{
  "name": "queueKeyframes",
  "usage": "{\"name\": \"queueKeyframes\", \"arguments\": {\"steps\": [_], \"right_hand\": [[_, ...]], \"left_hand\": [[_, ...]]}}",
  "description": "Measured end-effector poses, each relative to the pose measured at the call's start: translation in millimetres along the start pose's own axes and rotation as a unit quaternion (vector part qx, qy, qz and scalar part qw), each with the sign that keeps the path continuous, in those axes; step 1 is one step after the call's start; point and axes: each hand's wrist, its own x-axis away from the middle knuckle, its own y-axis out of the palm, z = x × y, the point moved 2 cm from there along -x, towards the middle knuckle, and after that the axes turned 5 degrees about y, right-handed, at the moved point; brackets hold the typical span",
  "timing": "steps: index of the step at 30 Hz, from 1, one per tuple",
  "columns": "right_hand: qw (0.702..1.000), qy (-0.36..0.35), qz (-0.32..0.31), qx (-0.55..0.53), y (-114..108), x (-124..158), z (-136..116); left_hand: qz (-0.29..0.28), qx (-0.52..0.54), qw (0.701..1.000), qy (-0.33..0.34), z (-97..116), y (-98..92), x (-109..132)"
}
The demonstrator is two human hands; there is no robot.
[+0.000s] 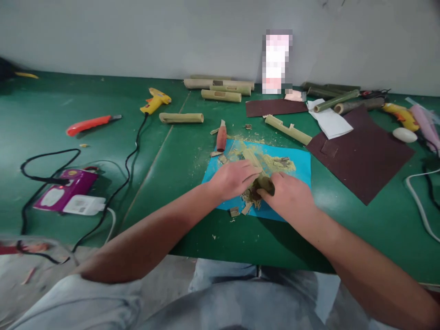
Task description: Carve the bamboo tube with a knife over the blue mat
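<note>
Over a dusty blue sheet (302, 160), my two hands work close together. My left hand (237, 178) is closed over a pale bamboo tube (252, 158), whose far end shows beyond the fingers. Pinched in my right hand (292, 190) is a curled, brownish, dust-covered piece (266, 184) that looks like sandpaper, right against the near end of the tube. Fingers partly hide where the two meet. Bamboo shavings and chips (252, 201) lie under and around both hands. Just past the sheet's far left corner rests a red-handled chisel (222, 136).
Several bamboo tubes (222, 95) lie along the wall. A notched tube (288, 130) and brown sheets (360, 156) are on the right. At left are a red-handled cutter (91, 124), a yellow glue gun (155, 101), a purple power strip (67, 189) and its black cord (129, 160).
</note>
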Motion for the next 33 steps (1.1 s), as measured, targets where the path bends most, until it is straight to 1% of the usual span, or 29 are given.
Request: {"name": "queueKeyframes", "arguments": {"steps": [1, 4, 5, 6, 9, 10, 11, 13, 14, 15, 17, 18, 19, 20, 22, 23, 24, 26, 27, 28, 31, 32, 33], "right_hand": [[1.0, 0.0, 0.001, 0.001, -0.1, 0.0, 0.1], [1.0, 0.005, 0.001, 0.004, -0.3, -0.1, 0.7], [1.0, 0.005, -0.002, 0.004, -0.2, -0.1, 0.9], [1.0, 0.004, -0.004, 0.004, -0.1, -0.1, 1.0], [1.0, -0.006, -0.005, 0.002, 0.4, -0.1, 0.7], [1.0, -0.006, -0.004, 0.003, 0.4, -0.1, 0.5], [1.0, -0.003, -0.003, 0.003, 0.3, 0.0, 0.5], [1.0, 0.006, -0.001, 0.005, -0.2, 0.2, 0.4], [1.0, 0.007, -0.002, 0.007, -0.5, 0.4, 0.2], [1.0, 0.005, -0.004, 0.009, -0.8, 0.7, -0.1], [1.0, -0.005, -0.003, 0.012, -1.3, 1.2, -0.8], [1.0, -0.008, -0.001, 0.013, -1.5, 1.5, -1.0], [1.0, -0.012, 0.005, 0.013, -1.8, 1.6, -1.2], [1.0, -0.007, 0.007, 0.014, -1.8, 1.7, -1.2], [1.0, 0.0, 0.006, 0.015, -1.4, 1.6, -1.0], [1.0, 0.002, 0.003, 0.016, -1.1, 1.5, -0.9], [1.0, 0.0, 0.0, 0.017, -0.7, 1.5, -0.8], [1.0, -0.007, -0.004, 0.018, -0.3, 1.4, -0.6], [1.0, -0.009, -0.003, 0.018, -0.4, 1.4, -0.5], [1.0, -0.01, -0.001, 0.019, -0.7, 1.3, -0.4], [1.0, -0.005, 0.003, 0.022, -2.0, 1.0, -0.6], [1.0, -0.005, 0.001, 0.023, -2.1, 1.0, -0.9], [1.0, -0.008, 0.0, 0.024, -2.2, 1.0, -1.4]], "left_hand": [[0.006, 0.001, 1.0, 0.0, -0.4, -0.1, 0.2], [0.056, -0.01, 0.997, -0.042, -3.1, -2.7, -1.2], [0.059, -0.011, 0.997, -0.045, -1.7, -3.1, -1.7], [0.048, -0.007, 0.998, -0.03, 1.6, -2.7, -1.9], [-0.02, 0.019, 0.999, 0.045, 14.0, 0.2, -0.7], [-0.022, 0.021, 0.998, 0.048, 15.7, 0.3, -0.4], [-0.009, 0.018, 0.999, 0.034, 15.8, -0.3, -0.3], [0.036, -0.001, 0.999, -0.013, 14.4, -2.6, -0.6], [0.044, -0.006, 0.999, -0.021, 15.1, -3.2, -0.7], [0.038, -0.008, 0.999, -0.019, 17.1, -3.3, -0.6], [-0.024, 0.008, 0.999, 0.042, 24.3, -1.7, 0.1], [-0.047, 0.017, 0.997, 0.061, 26.8, -1.4, 0.9], [-0.048, 0.016, 0.997, 0.062, 27.5, -1.9, 1.6], [-0.027, 0.012, 0.998, 0.052, 26.6, -3.3, 2.1], [0.026, 0.003, 1.0, 0.001, 22.7, -5.6, 3.3], [0.035, 0.002, 0.999, -0.011, 21.8, -5.6, 4.1], [0.028, 0.006, 1.0, -0.01, 22.0, -4.6, 4.7], [-0.018, 0.02, 0.999, 0.027, 24.4, -1.0, 5.3], [-0.032, 0.021, 0.998, 0.04, 24.7, 0.1, 5.1], [-0.029, 0.014, 0.999, 0.036, 23.3, 0.1, 4.3], [0.04, -0.023, 0.998, -0.036, 14.3, -4.9, 0.8], [0.05, -0.026, 0.997, -0.048, 12.7, -6.3, 0.1], [0.041, -0.021, 0.998, -0.042, 12.9, -6.7, -0.3]]}}
